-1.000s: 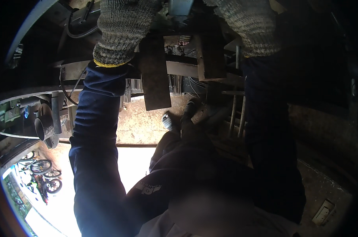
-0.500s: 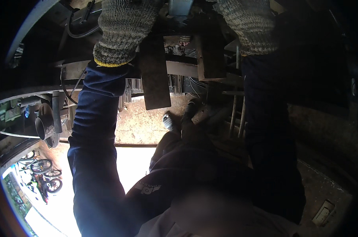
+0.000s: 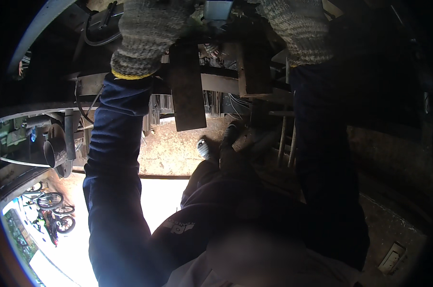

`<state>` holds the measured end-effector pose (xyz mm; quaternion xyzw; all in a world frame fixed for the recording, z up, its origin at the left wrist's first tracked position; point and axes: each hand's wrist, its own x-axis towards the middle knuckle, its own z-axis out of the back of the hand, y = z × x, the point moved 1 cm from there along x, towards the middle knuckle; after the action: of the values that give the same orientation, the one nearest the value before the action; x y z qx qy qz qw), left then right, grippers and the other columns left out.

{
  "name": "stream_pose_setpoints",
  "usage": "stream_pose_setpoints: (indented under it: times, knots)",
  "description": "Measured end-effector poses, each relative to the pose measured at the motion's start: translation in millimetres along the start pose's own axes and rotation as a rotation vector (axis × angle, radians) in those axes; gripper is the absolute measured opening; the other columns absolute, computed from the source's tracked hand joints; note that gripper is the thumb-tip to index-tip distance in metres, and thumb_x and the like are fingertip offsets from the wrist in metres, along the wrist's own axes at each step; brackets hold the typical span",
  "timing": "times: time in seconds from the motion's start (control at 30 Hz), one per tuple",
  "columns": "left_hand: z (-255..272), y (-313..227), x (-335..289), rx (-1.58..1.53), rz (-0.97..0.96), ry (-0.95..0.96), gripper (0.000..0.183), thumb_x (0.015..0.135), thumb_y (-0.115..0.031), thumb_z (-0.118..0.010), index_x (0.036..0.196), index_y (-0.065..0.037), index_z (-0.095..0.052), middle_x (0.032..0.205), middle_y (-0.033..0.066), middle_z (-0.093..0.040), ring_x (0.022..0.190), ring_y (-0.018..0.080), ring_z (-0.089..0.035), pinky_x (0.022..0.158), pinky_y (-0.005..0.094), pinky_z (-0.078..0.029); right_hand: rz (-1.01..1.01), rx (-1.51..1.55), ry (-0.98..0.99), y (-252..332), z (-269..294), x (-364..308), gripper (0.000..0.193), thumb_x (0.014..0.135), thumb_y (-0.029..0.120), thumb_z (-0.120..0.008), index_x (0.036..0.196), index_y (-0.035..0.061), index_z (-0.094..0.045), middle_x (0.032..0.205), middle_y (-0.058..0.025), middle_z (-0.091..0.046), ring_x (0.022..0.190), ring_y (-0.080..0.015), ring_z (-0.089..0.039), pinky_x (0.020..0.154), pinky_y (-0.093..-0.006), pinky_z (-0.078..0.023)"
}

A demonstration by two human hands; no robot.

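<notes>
My left hand [image 3: 152,36], in a grey knitted glove with a yellow hem, reaches up to the top edge. Its fingers are lost in shadow and beyond the picture. My right hand [image 3: 300,31], in a similar grey glove, is at the upper right, with its fingers hidden too. Between the two hands stands a pale grey square-edged metal piece [image 3: 218,9]. What either hand grips or touches cannot be made out. Below them hang two flat brownish plates: a longer plate [image 3: 188,91] near my left wrist and a shorter plate [image 3: 253,71] nearer my right.
Behind the plates runs a metal beam [image 3: 220,82], with bundled thin rods [image 3: 161,109] beneath. A round metal pipe [image 3: 55,152] is at the left. Bicycles [image 3: 50,201] stand outside in bright light. Between the plates shows part of another person's hand [image 3: 211,49].
Both my gloved hands have shifted very slightly upward. The small hand between the plates has moved a little left, and a blurred hand-like shape now shows at the far left.
</notes>
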<state>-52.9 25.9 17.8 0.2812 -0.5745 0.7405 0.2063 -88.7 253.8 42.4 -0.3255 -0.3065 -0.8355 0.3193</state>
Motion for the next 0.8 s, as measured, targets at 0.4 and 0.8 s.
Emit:
stream_pose_setpoints:
  times: [0.4,0.8]
  knots:
    - [18,14,2,0.037,-0.164,-0.076,0.029,0.098,-0.017,-0.073,0.12,0.0,-0.065,0.111,0.0104,-0.074,0.097,0.0171,-0.07,0.083,0.0305,-0.057,-0.342,0.48,0.146,-17,15,-2,0.037,0.102,0.038,-0.061,0.123,0.0104,-0.071,0.128,-0.0141,-0.07,0.115,-0.0305,-0.066,0.098,-0.0401,-0.053]
    - [7,15,-1,0.172,-0.258,-0.091,0.023,0.098,-0.013,-0.072,0.116,0.0,-0.068,0.107,0.01,-0.075,0.092,0.0161,-0.07,0.079,0.0288,-0.056,-0.283,0.426,0.063,3,29,-14,0.035,0.104,0.035,-0.06,0.125,0.0098,-0.071,0.128,-0.015,-0.069,0.113,-0.0302,-0.067,0.094,-0.0396,-0.054]
